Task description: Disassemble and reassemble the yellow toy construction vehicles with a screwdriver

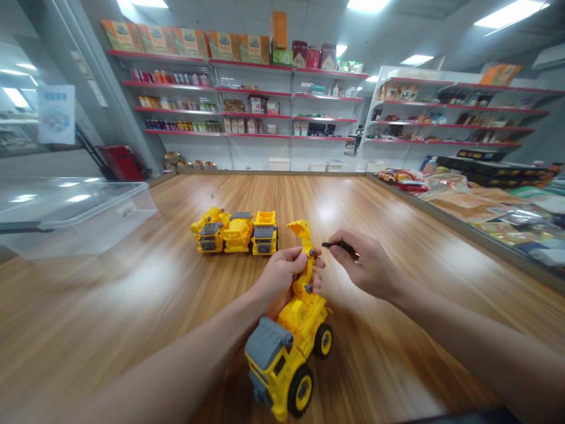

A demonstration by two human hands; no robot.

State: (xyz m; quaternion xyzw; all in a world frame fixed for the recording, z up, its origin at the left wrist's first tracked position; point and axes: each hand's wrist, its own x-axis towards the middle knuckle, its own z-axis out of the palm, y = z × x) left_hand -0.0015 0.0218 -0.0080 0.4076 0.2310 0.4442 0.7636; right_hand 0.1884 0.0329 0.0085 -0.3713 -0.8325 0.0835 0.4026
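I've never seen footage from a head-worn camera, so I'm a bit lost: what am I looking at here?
There is no machine here, just a person's two bare hands, and the single picture comes from a camera on that person's head, looking forward and down.

The left hand grips the yellow plastic digger arm of a yellow plastic toy truck with a grey cab roof. The right hand holds a slim black tool, its tip pointing toward that arm.

Beyond, three yellow-and-grey plastic toy trucks stand in a row on the brown wood-grain table. A clear plastic box is at the picture's left.
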